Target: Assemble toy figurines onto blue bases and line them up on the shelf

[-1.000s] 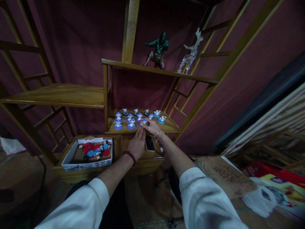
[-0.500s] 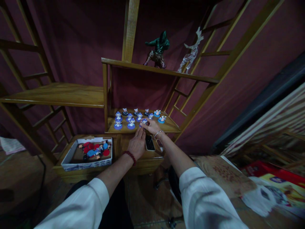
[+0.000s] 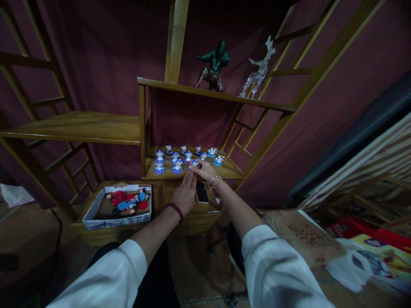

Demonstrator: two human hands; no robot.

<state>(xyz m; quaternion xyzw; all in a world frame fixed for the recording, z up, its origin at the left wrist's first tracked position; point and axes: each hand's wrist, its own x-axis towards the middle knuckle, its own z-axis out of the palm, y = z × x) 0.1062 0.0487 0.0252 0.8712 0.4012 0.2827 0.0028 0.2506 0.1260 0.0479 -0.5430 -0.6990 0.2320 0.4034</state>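
Observation:
My right hand [image 3: 205, 170] reaches in from the right, its fingers closed around a small purple-and-white figurine [image 3: 194, 163] at the front of the low shelf. Just below it, my left hand [image 3: 185, 194] has its fingers stretched forward to the shelf's front edge, close to the right fingertips; no object shows in it. Beside the held piece stand more purple figurines [image 3: 177, 167] on round bases. Behind them is a row of black-based figurines [image 3: 183, 150]. Two blue-based figurines [image 3: 218, 160] stand to the right.
An open box [image 3: 91, 216] of loose red, blue and black figurines sits on the lower ledge at left. A phone [image 3: 202, 192] lies beside my left hand. Overhead, the upper shelf [image 3: 180, 87] carries a green-and-brown statue [image 3: 213, 66] and a clear deer [image 3: 258, 72].
Both hands stay nearly where they were, the right one still on the same purple figurine. The view has shifted only slightly.

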